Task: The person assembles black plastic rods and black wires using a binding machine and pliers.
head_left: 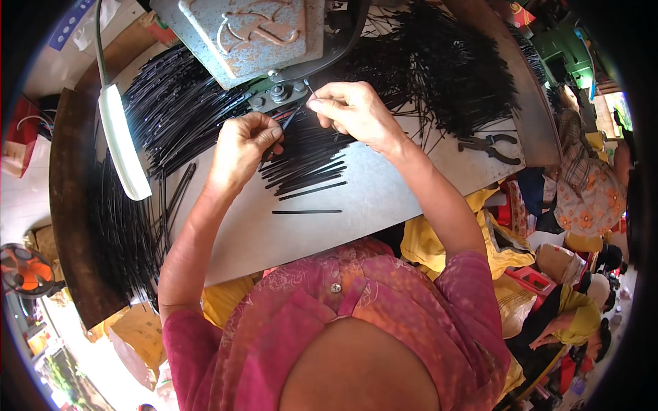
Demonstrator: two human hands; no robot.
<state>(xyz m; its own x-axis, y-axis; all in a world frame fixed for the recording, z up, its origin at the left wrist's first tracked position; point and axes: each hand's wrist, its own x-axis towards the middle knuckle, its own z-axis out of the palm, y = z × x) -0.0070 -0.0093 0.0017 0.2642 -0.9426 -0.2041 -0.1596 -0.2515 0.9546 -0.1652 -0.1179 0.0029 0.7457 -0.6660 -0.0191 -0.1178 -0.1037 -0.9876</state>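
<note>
Under the grey-blue metal machine head [250, 34], both my hands work close to its bolted lower plate [279, 94]. My left hand [241, 147] is closed, with a thin dark rod [290, 119] pointing up and right from its fingers. Slightly higher, my right hand [360, 116] pinches a slim rod with a pale tip [308, 83] between thumb and forefinger. Beneath and between the hands lies a spread of short black rods [308, 171]. One single black rod [306, 212] rests apart, nearer to me. The rods' inner ends are hidden by my fingers.
Large heaps of black rods lie at left [171, 109] and at right [452, 68] on the metal table [384, 185]. Black-handled pliers [490, 146] rest near its right edge. A lit lamp [123, 144] hangs at left. Other people sit at far right, beside yellow sacks [428, 243].
</note>
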